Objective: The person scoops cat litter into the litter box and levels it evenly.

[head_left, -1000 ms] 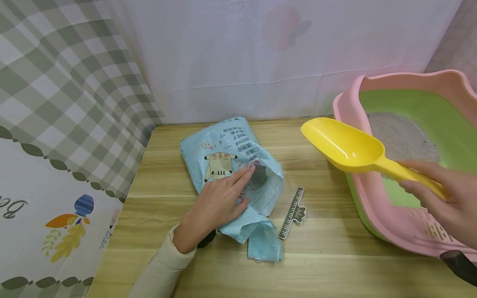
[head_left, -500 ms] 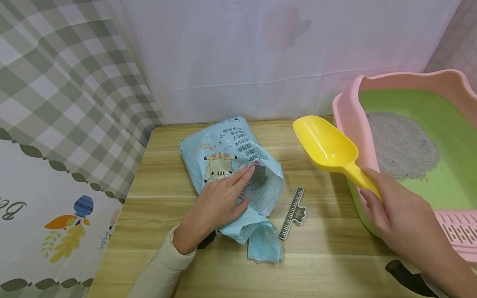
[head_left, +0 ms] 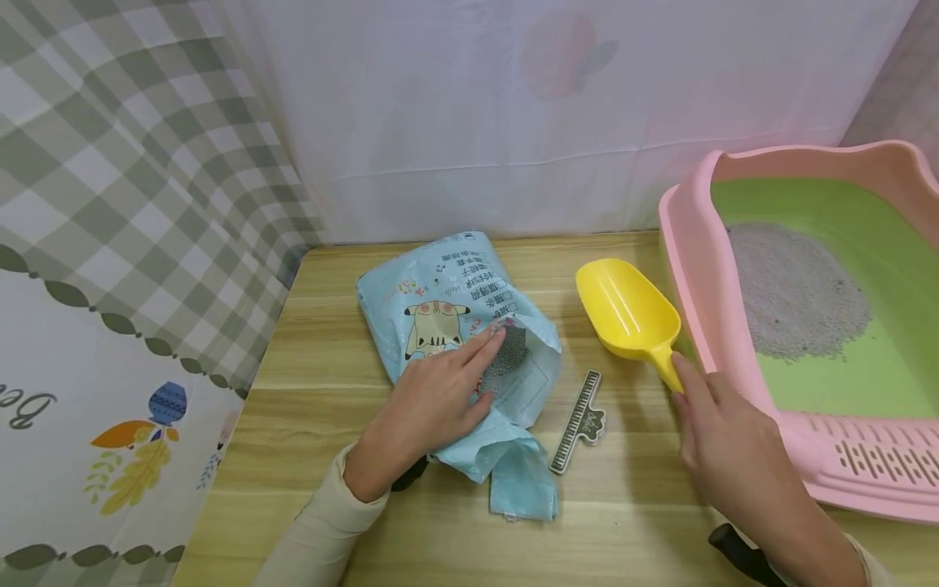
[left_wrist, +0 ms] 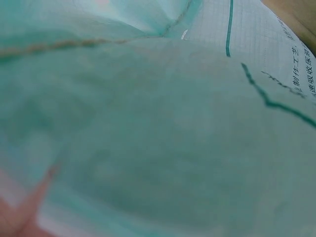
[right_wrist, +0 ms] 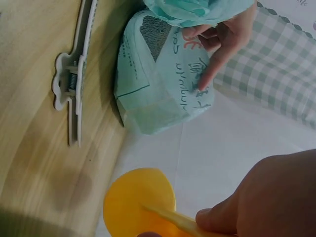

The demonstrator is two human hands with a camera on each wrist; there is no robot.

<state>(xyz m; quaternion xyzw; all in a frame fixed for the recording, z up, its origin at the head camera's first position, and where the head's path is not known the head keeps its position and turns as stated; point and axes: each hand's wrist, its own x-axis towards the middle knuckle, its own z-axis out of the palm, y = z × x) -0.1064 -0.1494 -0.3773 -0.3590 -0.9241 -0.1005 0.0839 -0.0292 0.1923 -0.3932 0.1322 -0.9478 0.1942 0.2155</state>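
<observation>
A light blue bag of grey granules [head_left: 433, 273] lies on the wooden table with its torn mouth facing right. My left hand [head_left: 433, 399] rests on the bag beside the mouth, index and middle fingers extended to its far edge, thumb apart at the near edge. My right hand [head_left: 741, 456] grips the handle of a yellow scoop [head_left: 627, 310]. The scoop's bowl hangs between bag and litter box, and no granules show in it. In the right wrist view the bag [right_wrist: 163, 89] shows granules inside its opening. Bag film fills most of the left wrist view.
A flat bag clip [head_left: 579, 424] lies between the bag and my right hand. On the right stands a pink-rimmed litter box [head_left: 722, 302] with a green base and a patch of grey litter [head_left: 800, 297]. A white curtain [head_left: 469, 122] hangs behind the table.
My right hand has carried the scoop left and down, from over the litter box's edge to beside it. The left hand has stayed on the bag.
</observation>
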